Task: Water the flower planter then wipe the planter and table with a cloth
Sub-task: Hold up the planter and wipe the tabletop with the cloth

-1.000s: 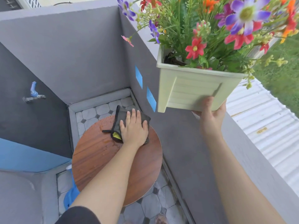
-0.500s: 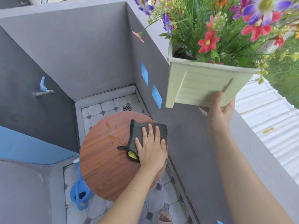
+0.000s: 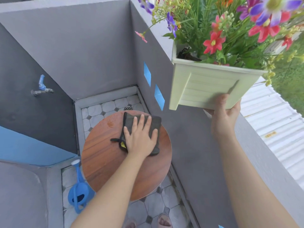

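A cream square planter (image 3: 205, 83) full of red, purple and orange flowers (image 3: 230, 27) is held up in the air at the upper right. My right hand (image 3: 222, 112) grips it from below, thumb on its front face. A dark grey cloth (image 3: 154, 124) with a yellow tag lies on the far part of the round wooden table (image 3: 105, 158). My left hand (image 3: 139, 137) presses flat on the cloth with fingers spread. A few wet spots show on the table left of the cloth.
A blue watering can (image 3: 79, 193) stands on the tiled floor (image 3: 105, 107) left of the table. Grey walls (image 3: 82, 55) close the corner; a tap (image 3: 41, 88) sticks out at left. A floor drain (image 3: 128, 108) lies behind the table. My feet (image 3: 162, 221) show below.
My left hand slid the cloth toward the table's right edge, then back up toward the far side. The planter stays raised in my right hand; the view has shifted slightly.
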`<state>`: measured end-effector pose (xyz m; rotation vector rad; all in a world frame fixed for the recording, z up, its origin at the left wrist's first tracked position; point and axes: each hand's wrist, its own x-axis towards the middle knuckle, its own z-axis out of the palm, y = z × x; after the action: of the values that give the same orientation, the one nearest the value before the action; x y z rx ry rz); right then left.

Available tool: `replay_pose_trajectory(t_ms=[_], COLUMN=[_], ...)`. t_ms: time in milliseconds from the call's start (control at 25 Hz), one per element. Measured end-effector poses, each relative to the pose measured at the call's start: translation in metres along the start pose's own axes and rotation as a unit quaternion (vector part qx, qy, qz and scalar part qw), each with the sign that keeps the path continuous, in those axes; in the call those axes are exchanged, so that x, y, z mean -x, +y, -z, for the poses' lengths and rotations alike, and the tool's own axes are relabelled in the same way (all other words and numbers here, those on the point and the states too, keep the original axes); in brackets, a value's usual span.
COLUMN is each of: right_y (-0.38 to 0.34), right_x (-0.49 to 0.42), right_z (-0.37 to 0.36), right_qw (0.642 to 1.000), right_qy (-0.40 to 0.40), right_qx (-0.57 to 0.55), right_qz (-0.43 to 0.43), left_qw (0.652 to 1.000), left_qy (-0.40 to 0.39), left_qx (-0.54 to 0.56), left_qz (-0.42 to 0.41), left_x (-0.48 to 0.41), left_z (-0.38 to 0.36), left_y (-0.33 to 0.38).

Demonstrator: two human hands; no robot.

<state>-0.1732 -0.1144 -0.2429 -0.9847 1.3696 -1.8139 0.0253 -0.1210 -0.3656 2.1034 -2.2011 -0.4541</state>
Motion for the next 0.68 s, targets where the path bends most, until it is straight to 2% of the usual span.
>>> replay_pose_trajectory(t_ms=[240, 440, 680], right_y=[0.001, -0.004, -0.003], right_x=[-0.002, 0.000, 0.000], right_z=[0.001, -0.001, 0.000], right_qw=[1.000, 1.000, 0.999], right_qy=[0.010, 0.009, 0.027], right_qx=[0.000, 0.007, 0.006], right_qz=[-0.003, -0.004, -0.017], left_qw=[0.989, 0.970, 0.954], left_qy=[0.024, 0.061, 0.058], left_qx=[0.017, 0.038, 0.062], left_qz=[0.146, 0.233, 0.288], left_x=[-0.039, 0.015, 0.106], left_z=[0.026, 0.025, 0.002], left_y=[-0.079, -0.105, -0.081])
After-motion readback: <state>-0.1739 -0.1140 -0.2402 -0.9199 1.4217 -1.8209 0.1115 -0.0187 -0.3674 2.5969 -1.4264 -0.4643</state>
